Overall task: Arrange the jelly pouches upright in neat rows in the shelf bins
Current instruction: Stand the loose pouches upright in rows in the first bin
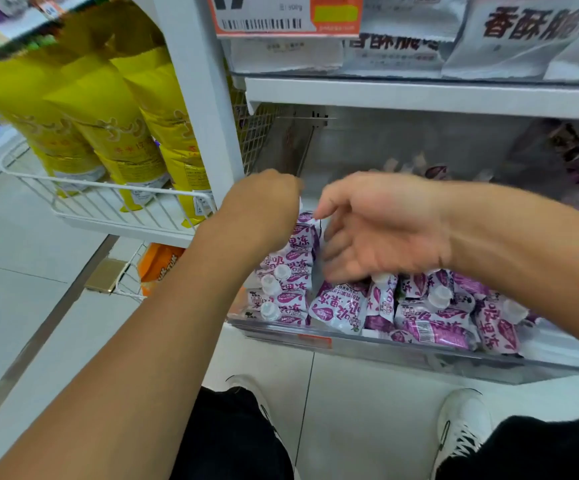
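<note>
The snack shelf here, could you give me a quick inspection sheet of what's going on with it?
Surface: clear plastic shelf bin on the lower shelf, with a divider in it.
Job's things: purple jelly pouches; the left column is stacked in a row, those right of the divider lie jumbled, caps pointing different ways.
Clutter: nothing seen.
Grippers: left hand curled at the far end of the left column, its grasp hidden; right hand blurred, fingers loose over the jumbled pouches.
Cables: nothing seen.
Surroundings: yellow bags in a white wire basket, white snack bags on the shelf above, pale floor tiles.
</note>
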`<state>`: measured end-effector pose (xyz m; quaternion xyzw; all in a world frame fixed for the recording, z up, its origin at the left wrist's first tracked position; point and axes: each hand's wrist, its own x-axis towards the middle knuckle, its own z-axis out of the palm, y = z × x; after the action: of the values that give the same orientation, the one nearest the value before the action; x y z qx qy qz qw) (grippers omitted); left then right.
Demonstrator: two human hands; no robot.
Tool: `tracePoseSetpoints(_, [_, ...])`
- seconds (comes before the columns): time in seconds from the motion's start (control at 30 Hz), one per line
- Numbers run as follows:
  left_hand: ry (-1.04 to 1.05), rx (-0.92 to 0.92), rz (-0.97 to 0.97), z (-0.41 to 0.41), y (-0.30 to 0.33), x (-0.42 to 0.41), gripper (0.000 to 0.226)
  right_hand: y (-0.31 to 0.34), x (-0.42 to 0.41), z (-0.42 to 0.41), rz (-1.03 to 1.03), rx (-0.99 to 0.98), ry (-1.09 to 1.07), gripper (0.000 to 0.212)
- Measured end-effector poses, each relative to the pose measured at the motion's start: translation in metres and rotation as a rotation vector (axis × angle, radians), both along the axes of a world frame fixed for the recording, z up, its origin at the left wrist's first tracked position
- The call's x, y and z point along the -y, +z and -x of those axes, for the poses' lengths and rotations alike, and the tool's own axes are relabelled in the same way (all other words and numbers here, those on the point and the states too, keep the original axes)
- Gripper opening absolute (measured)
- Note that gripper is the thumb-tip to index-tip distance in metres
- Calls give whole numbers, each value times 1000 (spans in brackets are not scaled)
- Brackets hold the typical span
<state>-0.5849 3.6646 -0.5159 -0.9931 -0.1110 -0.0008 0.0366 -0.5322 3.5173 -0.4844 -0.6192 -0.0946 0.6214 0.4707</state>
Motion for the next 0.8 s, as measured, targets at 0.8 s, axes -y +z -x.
tracePoseSetpoints(0.8, [-43,5,51,-5,-5,-2,26,-27,-38,-34,-11,-43,-290,55])
